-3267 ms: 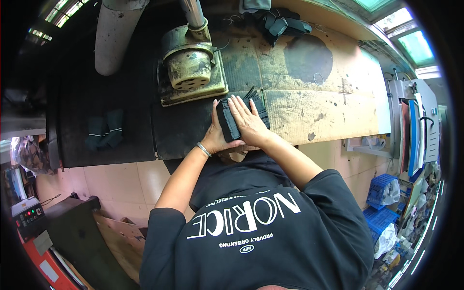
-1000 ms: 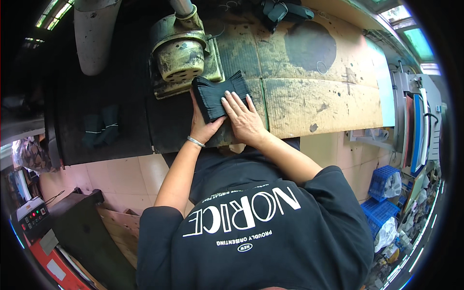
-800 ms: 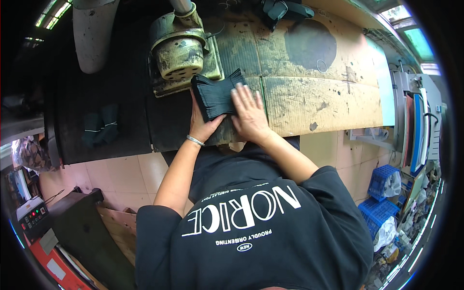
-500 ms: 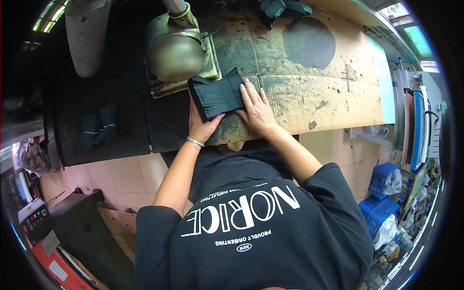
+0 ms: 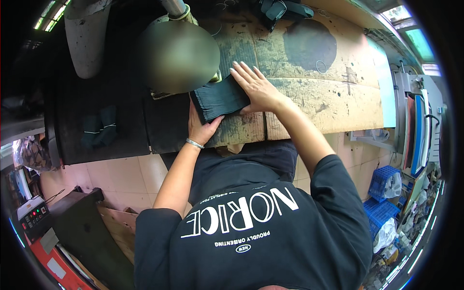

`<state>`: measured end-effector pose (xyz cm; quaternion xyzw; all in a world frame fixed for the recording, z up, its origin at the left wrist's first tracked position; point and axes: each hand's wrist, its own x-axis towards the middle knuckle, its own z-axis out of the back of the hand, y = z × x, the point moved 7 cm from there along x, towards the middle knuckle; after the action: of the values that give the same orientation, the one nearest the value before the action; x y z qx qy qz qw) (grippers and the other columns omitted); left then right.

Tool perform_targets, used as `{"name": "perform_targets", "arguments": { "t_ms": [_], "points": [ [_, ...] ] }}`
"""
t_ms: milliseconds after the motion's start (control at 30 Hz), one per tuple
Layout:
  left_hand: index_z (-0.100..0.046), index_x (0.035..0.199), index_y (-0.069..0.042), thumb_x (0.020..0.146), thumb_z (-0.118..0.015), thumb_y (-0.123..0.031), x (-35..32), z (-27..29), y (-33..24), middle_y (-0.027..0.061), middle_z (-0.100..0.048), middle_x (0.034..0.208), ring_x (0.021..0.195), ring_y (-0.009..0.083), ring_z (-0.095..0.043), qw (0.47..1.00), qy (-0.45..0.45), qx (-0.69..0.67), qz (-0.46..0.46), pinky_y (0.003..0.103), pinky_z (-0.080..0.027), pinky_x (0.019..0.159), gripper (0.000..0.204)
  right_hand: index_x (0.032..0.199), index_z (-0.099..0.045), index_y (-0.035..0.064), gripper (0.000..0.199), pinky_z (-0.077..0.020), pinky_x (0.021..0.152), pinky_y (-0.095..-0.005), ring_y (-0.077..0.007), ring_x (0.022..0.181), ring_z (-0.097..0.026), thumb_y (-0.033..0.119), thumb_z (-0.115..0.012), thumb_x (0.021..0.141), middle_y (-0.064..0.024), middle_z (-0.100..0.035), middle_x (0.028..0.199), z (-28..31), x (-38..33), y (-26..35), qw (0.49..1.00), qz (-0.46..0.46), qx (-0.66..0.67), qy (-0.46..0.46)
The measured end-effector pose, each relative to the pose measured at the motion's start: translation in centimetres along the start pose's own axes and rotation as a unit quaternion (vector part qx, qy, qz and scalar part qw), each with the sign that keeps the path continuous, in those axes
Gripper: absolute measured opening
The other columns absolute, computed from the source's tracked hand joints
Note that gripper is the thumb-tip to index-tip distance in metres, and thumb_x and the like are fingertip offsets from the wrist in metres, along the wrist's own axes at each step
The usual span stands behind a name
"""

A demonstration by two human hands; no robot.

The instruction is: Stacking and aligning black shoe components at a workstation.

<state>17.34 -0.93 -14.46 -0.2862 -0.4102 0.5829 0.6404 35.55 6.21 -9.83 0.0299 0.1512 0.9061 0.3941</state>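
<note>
A thick stack of thin dark pieces (image 5: 220, 100), perhaps cloth, lies on the near side of the table, its many layered edges facing left. My left hand (image 5: 200, 128) grips the stack's left end, thumb along the near side and the other fingers mostly hidden behind it; a silver bracelet circles that wrist. Against the right end rests my right hand (image 5: 258, 92), its fingers stretched out past the far corner and its thumb at the near corner. Just beyond the stack stands a machine or stand with a metal post (image 5: 175, 8), largely covered by a round blur.
Stained cardboard (image 5: 319, 104) covers the table's right part. Two banded dark bundles (image 5: 100, 126) lie at left; more dark bundles (image 5: 282, 10) sit at the far edge. A grey tapered chute (image 5: 86, 41) hangs at far left. Blue crates (image 5: 382, 212) stand on the floor at right.
My right hand has shifted slightly, its fingers now reaching farther up and left over the stack's end. The stack's right end looks flatter and less fanned. My left hand stays put.
</note>
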Motion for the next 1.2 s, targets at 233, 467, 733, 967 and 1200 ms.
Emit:
{"name": "perform_targets", "arguments": {
  "t_ms": [233, 467, 733, 967, 1200],
  "points": [
    [-0.041, 0.131, 0.000, 0.068, -0.084, -0.020, -0.1, 0.0, -0.1, 0.0172, -0.058, 0.120, 0.111, 0.0292, -0.058, 1.000, -0.019, 0.021, 0.005, 0.036, -0.044, 0.097, 0.079, 0.147, -0.027, 0.0012, 0.121, -0.0176, 0.118, -0.0492, -0.0285, 0.144, -0.022, 0.044, -0.087, 0.052, -0.0143, -0.035, 0.150, -0.4, 1.0, 0.2, 0.996, 0.050, -0.054, 0.041],
    [-0.023, 0.145, 0.001, 0.064, -0.086, -0.025, -0.1, -0.7, 1.1, 0.0247, -0.037, 0.142, 0.133, 0.0382, -0.037, 0.998, 0.038, -0.006, 0.050, 0.042, -0.030, 0.112, 0.106, 0.144, -0.030, -0.0032, 0.120, -0.0168, 0.117, -0.0514, -0.0304, 0.142, -0.028, 0.050, -0.085, 0.052, -0.0179, -0.038, 0.146, -1.1, 1.6, 3.8, 0.999, 0.029, -0.035, -0.024],
    [0.024, 0.146, -0.005, 0.051, -0.094, -0.028, 0.7, 0.9, 0.0, 0.0262, -0.020, 0.152, 0.139, 0.0374, -0.030, 0.993, 0.108, -0.048, -0.009, 0.040, -0.027, 0.114, 0.153, 0.134, -0.042, 0.0051, 0.099, -0.0174, 0.116, -0.0548, -0.0308, 0.123, -0.045, 0.036, -0.086, 0.051, -0.0131, -0.051, 0.120, -0.9, 1.2, 3.3, 0.999, 0.046, 0.004, 0.027],
    [0.031, 0.144, -0.011, 0.054, -0.092, -0.023, 0.1, -1.1, -1.5, 0.0254, -0.030, 0.148, 0.136, 0.0331, -0.037, 0.973, 0.200, -0.114, 0.011, 0.039, -0.031, 0.112, 0.153, 0.135, -0.043, 0.0079, 0.101, -0.0186, 0.115, -0.0553, -0.0303, 0.124, -0.045, 0.033, -0.088, 0.047, -0.0110, -0.053, 0.119, -0.5, -0.8, 2.9, 0.997, 0.076, 0.014, 0.032],
    [0.028, 0.145, -0.008, 0.063, -0.082, -0.015, -0.7, -1.6, -1.6, 0.0242, -0.032, 0.147, 0.134, 0.0337, -0.040, 0.976, 0.179, -0.122, 0.006, 0.038, -0.033, 0.110, 0.138, 0.147, -0.021, -0.0045, 0.113, -0.0135, 0.116, -0.0546, -0.0339, 0.146, -0.017, 0.033, -0.080, 0.059, -0.0224, -0.022, 0.154, -1.7, -2.0, 4.3, 0.999, 0.006, -0.004, 0.049]
  ]
}}
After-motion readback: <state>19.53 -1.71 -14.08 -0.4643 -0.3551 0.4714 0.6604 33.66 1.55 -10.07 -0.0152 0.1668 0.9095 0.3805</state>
